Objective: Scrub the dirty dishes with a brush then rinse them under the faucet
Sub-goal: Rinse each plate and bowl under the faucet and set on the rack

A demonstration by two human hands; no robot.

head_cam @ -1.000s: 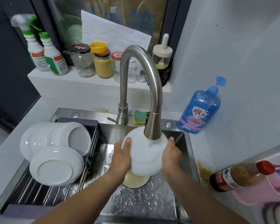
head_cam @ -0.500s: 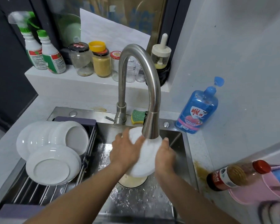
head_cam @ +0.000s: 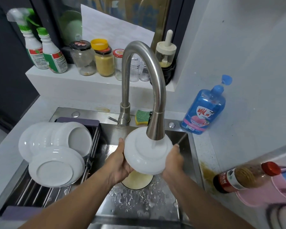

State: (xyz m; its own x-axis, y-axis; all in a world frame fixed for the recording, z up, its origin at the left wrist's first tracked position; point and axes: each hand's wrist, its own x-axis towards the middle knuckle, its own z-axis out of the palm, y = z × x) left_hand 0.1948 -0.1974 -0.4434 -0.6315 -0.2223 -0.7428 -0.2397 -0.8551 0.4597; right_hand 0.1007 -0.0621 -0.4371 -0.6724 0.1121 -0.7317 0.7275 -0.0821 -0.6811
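1. While water runs from the curved brushed-steel faucet (head_cam: 153, 83), a round white ceramic plate (head_cam: 144, 156) sits tilted just beneath its spout, underside toward the camera, above the wet stainless-steel sink basin (head_cam: 139, 204).
2. The left hand (head_cam: 119, 164) grips the plate's left rim, thumb up along the edge.
3. The right hand (head_cam: 173, 162) clasps the opposite rim.
4. A yellowish round dish (head_cam: 137, 180) lies in the basin directly below the plate.
5. Other white plates (head_cam: 54, 167) lean stacked in the rack on the left; a green-and-yellow sponge (head_cam: 141, 117) rests behind the faucet.
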